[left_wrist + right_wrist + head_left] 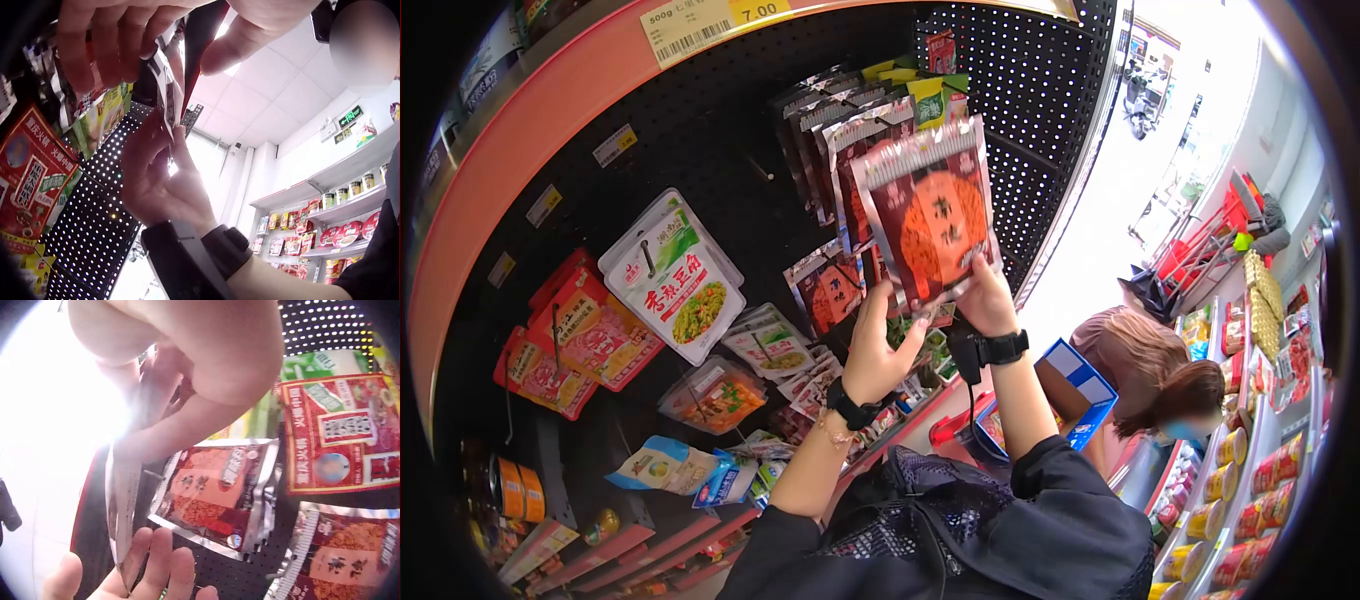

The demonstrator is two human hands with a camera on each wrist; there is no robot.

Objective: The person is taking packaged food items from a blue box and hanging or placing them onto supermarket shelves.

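Note:
A dark red seasoning packet [930, 215] with silver edges is held up before the shelf, its printed front toward the head camera. My right hand [988, 300] pinches its lower right corner, thumb on the front. At the lower left edge is my left hand [878, 345], its thumb spread away from the packet. In the right wrist view the packet [123, 500] appears edge-on, with the left fingers [159, 556] fairly straight at its lower edge. Matching packets [868, 150] hang in a row just behind it, and one [828, 285] hangs lower.
White-and-green pouches [675, 275] and red packets [580, 330] hang on hooks to the left. A price rail [550, 130] curves overhead. Behind my right arm, a bending person [1125, 370] is near a blue-and-white box [1085, 390]. Stocked shelves [1250, 470] line the right side.

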